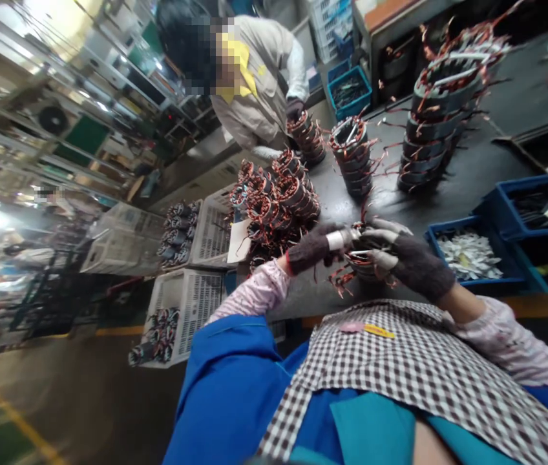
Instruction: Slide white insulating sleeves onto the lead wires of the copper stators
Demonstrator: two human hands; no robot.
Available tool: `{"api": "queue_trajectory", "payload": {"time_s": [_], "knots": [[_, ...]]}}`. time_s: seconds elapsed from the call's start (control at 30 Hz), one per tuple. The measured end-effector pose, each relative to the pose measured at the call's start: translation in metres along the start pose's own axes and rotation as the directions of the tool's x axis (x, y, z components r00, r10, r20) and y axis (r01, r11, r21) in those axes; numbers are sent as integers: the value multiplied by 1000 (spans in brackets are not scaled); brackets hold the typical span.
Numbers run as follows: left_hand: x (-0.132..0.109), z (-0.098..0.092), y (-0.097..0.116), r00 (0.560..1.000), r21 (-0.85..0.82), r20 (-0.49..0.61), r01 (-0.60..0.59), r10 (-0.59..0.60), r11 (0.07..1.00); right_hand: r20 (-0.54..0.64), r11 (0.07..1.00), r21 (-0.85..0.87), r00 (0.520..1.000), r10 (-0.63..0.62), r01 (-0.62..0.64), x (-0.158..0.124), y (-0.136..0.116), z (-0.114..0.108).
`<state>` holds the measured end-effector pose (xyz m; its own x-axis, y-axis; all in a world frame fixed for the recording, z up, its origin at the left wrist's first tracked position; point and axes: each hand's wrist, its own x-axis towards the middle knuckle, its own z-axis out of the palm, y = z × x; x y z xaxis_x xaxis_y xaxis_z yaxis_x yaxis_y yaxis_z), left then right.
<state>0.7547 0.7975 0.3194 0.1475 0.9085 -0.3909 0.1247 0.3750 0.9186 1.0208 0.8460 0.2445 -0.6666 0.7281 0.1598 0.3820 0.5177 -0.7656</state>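
Just in front of my apron, a motor stator (365,266) with copper windings and loose wire ends stands on the dark table. My left hand (313,247), in a dark glove with pale wrapping on the fingers, reaches in from the left, its fingers closed at the upper rim. From the right, my gloved right hand (407,258) curls its pale-tipped fingers over the rim and side. The fingers partly cover the stator's top, so the exact wire or part pinched there is hidden.
Beyond my hands are a stator stack (354,158) and a taller one (424,139). Many stators (278,200) are piled at left. A blue bin of white pieces (472,255) sits right. A co-worker (259,77) touches another stack across the table. Crates (187,316) stand lower left.
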Motion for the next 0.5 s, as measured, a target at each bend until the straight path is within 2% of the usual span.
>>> {"api": "queue_trajectory", "payload": {"time_s": [0.07, 0.1, 0.23, 0.3, 0.5], "knots": [[2, 2, -2, 995, -88, 94, 47, -39, 995, -127, 984, 175, 992, 21, 2, -3, -2, -11], [4, 5, -3, 991, -122, 126, 50, -35, 991, -143, 971, 238, 989, 28, 7, -3, -5, -17], [11, 20, -4, 977, -157, 213, 48, -13, 986, -30, 948, 317, 999, 26, -15, 9, -21, -36], [15, 26, -2, 967, -157, 252, 68, -27, 985, -21, 949, 313, 999, 37, -28, 13, -26, -37], [32, 40, -4, 993, -195, 120, 23, 1, 981, -161, 932, 328, 963, 217, -155, -8, -23, -18]]}}
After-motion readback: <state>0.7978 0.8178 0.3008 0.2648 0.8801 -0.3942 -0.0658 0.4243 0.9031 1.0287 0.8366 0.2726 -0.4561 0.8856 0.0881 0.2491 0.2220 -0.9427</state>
